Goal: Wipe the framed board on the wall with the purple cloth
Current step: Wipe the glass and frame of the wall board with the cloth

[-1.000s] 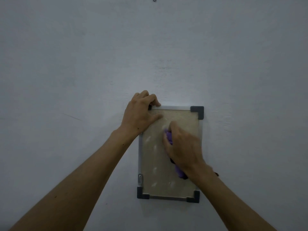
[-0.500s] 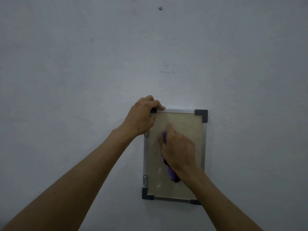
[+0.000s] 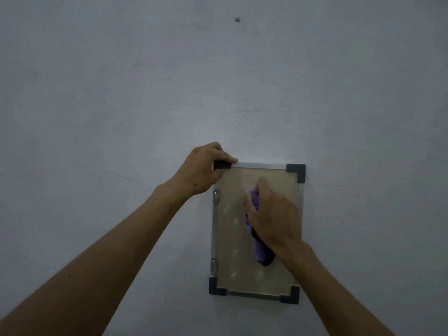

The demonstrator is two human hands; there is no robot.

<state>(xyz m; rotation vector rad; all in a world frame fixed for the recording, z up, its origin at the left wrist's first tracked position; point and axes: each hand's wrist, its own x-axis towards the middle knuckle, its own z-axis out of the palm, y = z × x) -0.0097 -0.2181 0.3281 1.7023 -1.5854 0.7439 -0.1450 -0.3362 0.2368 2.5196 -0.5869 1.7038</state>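
A small framed board [image 3: 232, 241] with a silver frame and dark grey corner caps hangs upright on the wall. Its beige surface shows pale smudges. My left hand [image 3: 202, 169] grips the board's top left corner, fingers curled over the corner cap. My right hand [image 3: 272, 217] holds a bunched purple cloth [image 3: 260, 253] against the middle of the board. Most of the cloth is hidden under the hand; a fold sticks out below the wrist and another beside the fingers.
The wall [image 3: 121, 93] around the board is plain grey-white. A small screw or nail head [image 3: 237, 19] sits high above the board. Two metal brackets [image 3: 216, 195] are fixed along the frame's left side.
My right hand with the cloth slid left across the board, then back to the right and slightly up. My left thumb has come off the board's face; the hand keeps hold of the top left corner.
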